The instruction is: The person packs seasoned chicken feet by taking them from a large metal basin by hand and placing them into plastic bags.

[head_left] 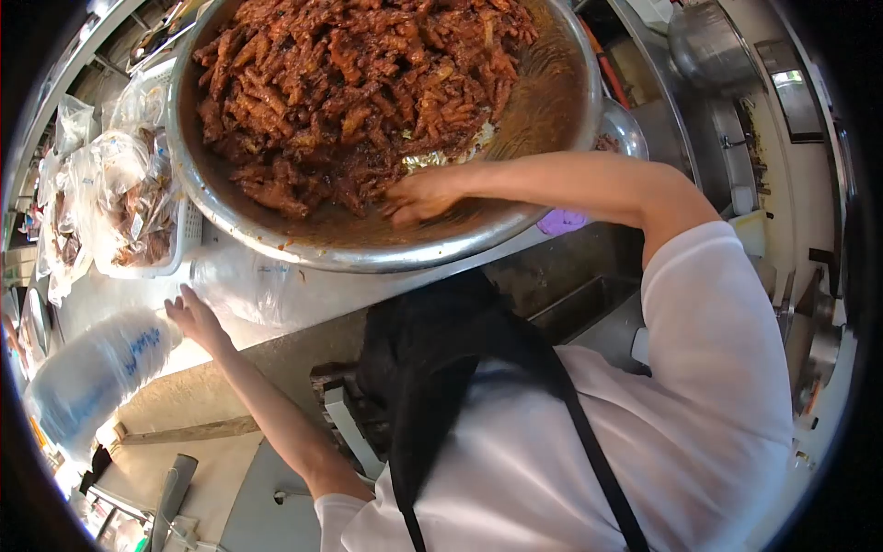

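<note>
A large metal bowl (368, 258) holds a heap of saucy, reddish-brown chicken feet (354, 83). My right hand (425, 193) reaches into the bowl at the near edge of the heap, its fingers curled against several chicken feet; the fingertips are partly hidden. To the left, beyond the bowl, my left hand (196, 319) grips the narrow end of a puffed-out clear plastic bag (101, 373) with blue print. The far end of this bag extends past the table's edge. Another thin clear plastic bag (244, 285) lies flat on the table, just right of my left hand.
A white plastic basket (190, 230) with filled clear bags (138, 198) stands left of the bowl on the metal table (303, 308). Something purple (561, 221) sits under the bowl's right rim. A dark basin (589, 308) lies below the table edge. Pots (708, 46) stand at right.
</note>
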Demonstrator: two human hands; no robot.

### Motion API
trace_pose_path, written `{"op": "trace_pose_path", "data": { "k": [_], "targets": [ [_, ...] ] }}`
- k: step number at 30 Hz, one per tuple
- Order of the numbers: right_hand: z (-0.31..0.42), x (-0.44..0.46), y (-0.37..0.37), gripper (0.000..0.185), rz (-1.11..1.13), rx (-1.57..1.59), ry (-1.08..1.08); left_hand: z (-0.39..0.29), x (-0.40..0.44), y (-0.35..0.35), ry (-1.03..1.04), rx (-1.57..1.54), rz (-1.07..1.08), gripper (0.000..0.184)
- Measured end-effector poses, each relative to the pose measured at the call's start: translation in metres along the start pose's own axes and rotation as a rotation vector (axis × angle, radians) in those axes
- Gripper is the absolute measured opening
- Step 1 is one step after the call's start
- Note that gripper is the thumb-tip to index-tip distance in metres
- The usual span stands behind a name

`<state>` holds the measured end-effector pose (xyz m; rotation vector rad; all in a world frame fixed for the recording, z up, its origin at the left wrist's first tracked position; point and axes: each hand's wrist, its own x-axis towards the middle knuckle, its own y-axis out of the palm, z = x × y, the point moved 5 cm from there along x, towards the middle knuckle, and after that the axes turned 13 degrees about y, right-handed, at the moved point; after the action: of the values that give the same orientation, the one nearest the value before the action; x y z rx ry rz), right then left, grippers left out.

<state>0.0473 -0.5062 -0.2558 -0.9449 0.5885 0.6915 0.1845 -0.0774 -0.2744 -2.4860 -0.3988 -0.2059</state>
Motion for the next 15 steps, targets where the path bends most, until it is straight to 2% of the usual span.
{"op": "trace_pose_path", "data": {
  "k": [1, 2, 4, 5, 6, 7, 8, 9, 10, 11, 12, 14, 15],
  "targets": [
    [0.012, 0.002, -0.002, 0.069, 0.0, 0.085, -0.018, -0.02, -0.01, -0.006, 0.061, 0.044, 0.031, 0.072],
    [0.017, 0.0, -0.006, 0.071, -0.002, 0.174, -0.034, -0.045, -0.029, -0.003, 0.306, 0.192, 0.085, 0.071],
    [0.003, -0.011, -0.011, 0.076, 0.115, 0.438, 0.084, -0.086, -0.077, 0.01, 0.794, 0.486, 0.184, 0.069],
    [-0.001, -0.021, -0.016, 0.079, 0.177, 0.57, 0.14, -0.089, -0.087, 0.013, 0.782, 0.555, 0.165, 0.063],
    [-0.017, -0.038, -0.031, 0.082, 0.163, 0.531, 0.328, -0.089, -0.098, 0.015, 0.768, 0.627, 0.146, 0.058],
    [-0.026, -0.052, -0.042, 0.083, 0.236, 0.635, 0.413, -0.085, -0.104, 0.014, 0.752, 0.703, 0.126, 0.053],
    [-0.058, -0.04, -0.043, 0.081, 0.213, 0.672, 0.323, -0.065, -0.098, 0.005, 0.618, 0.58, 0.119, 0.047],
    [-0.064, -0.055, -0.057, 0.081, 0.14, 0.621, 0.458, -0.037, -0.084, -0.005, 0.485, 0.453, 0.106, 0.042],
    [-0.095, -0.04, -0.056, 0.083, 0.115, 0.485, 0.509, -0.019, -0.076, -0.011, 0.348, 0.326, 0.092, 0.038],
    [-0.126, -0.025, -0.054, 0.084, 0.098, 0.349, 0.56, -0.031, -0.075, -0.02, 0.408, 0.352, 0.058, 0.031],
    [-0.118, -0.03, -0.06, 0.084, 0.004, 0.109, 0.559, -0.036, -0.074, -0.026, 0.371, 0.376, 0.066, 0.03],
    [-0.109, -0.012, -0.026, 0.083, 0.005, -0.353, 0.415, -0.048, -0.071, -0.033, 0.304, 0.432, 0.097, 0.03],
    [-0.096, -0.002, -0.008, 0.082, 0.091, -0.44, 0.413, -0.058, -0.07, -0.036, 0.262, 0.547, 0.093, 0.032]
  ]
}}
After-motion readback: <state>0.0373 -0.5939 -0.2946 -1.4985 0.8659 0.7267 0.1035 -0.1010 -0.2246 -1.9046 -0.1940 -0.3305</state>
